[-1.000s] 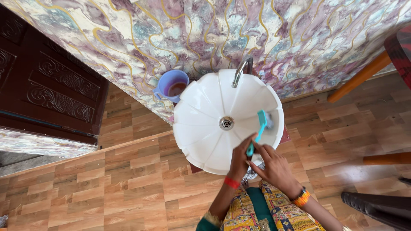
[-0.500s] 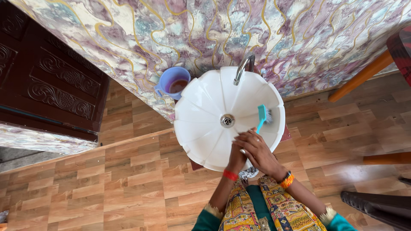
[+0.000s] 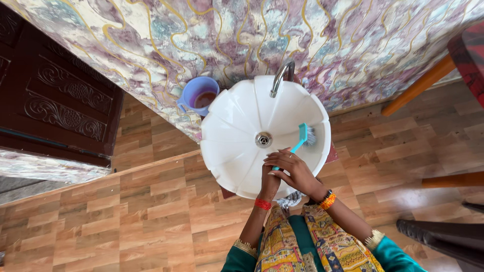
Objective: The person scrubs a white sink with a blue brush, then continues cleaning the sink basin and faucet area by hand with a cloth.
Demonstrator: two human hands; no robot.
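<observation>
From the head camera, looking straight down, a white fluted basin [image 3: 237,126] stands out from a marbled purple-and-gold wall [image 3: 151,45], with a metal tap [image 3: 280,76] at its far rim and a round drain [image 3: 263,139] at its centre. Both hands meet over the near right part of the bowl. The right hand [image 3: 295,171] lies on top, fingers curled and drawn together, its grip closed around the lower end of a turquoise brush [image 3: 301,137]; the thin handle runs up and to the right from under the fingers, and the bristled head rests against the inner wall of the basin near the right rim, right of the drain. The left hand [image 3: 269,182] sits just beneath and to the left of the right one, touching it, largely covered by it; its fingers appear folded in toward the same handle end, but whether its grip actually clamps the brush cannot be told from this angle. A red bangle [image 3: 262,204] circles the left wrist, and orange and dark bangles [image 3: 327,200] circle the right. Teal sleeves and a patterned yellow garment [image 3: 302,247] fill the bottom edge. A lavender mug [image 3: 196,95] holding brownish liquid stands just left of the basin against the wall. A dark carved door [image 3: 55,95] fills the left side, and wood-patterned floor tiles [image 3: 126,211] spread below.
</observation>
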